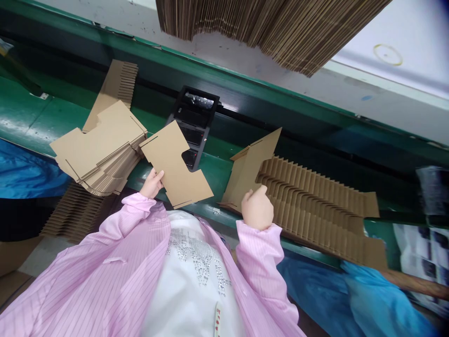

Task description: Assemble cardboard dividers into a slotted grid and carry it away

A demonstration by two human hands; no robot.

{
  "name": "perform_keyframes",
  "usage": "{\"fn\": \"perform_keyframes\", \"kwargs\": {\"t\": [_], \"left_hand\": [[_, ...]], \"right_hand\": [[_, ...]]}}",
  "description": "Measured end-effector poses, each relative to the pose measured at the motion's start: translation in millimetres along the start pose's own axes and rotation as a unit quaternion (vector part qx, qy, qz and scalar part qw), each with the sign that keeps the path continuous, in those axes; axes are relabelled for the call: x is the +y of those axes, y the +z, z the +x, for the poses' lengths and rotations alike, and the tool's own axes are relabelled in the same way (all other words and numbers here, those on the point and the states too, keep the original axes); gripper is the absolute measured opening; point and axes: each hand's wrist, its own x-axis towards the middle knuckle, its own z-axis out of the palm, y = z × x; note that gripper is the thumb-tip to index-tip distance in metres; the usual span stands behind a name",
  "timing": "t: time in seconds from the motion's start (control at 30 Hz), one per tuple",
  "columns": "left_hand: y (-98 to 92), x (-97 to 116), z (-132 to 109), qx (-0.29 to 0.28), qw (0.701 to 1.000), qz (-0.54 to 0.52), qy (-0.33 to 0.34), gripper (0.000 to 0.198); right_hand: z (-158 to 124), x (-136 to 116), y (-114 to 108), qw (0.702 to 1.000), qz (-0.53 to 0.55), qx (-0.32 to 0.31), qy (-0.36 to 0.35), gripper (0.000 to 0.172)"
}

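Note:
My left hand pinches a flat die-cut cardboard piece by its lower left edge and holds it above the green belt. My right hand is closed on the nearest upright cardboard sheet at the left end of a long row of standing cardboard pieces. Both sleeves are pink and striped. A fanned stack of flat cardboard blanks lies just left of the held piece.
A black tray of dark devices sits on the belt behind the held piece. More cardboard stacks hang at the top and lie lower left. Blue plastic sheeting is at the left and lower right.

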Motion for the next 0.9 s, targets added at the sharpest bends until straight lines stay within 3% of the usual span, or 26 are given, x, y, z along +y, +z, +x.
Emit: {"fn": "perform_keyframes", "kwargs": {"t": [0.4, 0.63, 0.73, 0.8, 0.9], "left_hand": [[-2.8, -4, 1, -0.001, 1.0, -0.001, -0.002, 0.086], [2.0, -1, -1, -0.003, 1.0, 0.0, -0.003, 0.085], [0.8, -2, -1, -0.003, 1.0, 0.012, 0.001, 0.086], [-1.4, -2, -1, -0.002, 1.0, 0.019, 0.004, 0.086], [-4.5, -1, -2, 0.004, 1.0, 0.026, 0.003, 0.088]], "right_hand": [[6, -5, -5, 0.999, 0.021, -0.048, -0.005, 0.046], [28, -12, 12, 0.996, 0.034, -0.087, -0.008, 0.043], [35, -14, 23, 0.993, 0.035, -0.111, -0.01, 0.065], [36, -14, 28, 0.994, 0.048, -0.092, -0.031, 0.082], [38, -14, 36, 0.995, 0.063, -0.047, -0.061, 0.068]]}}
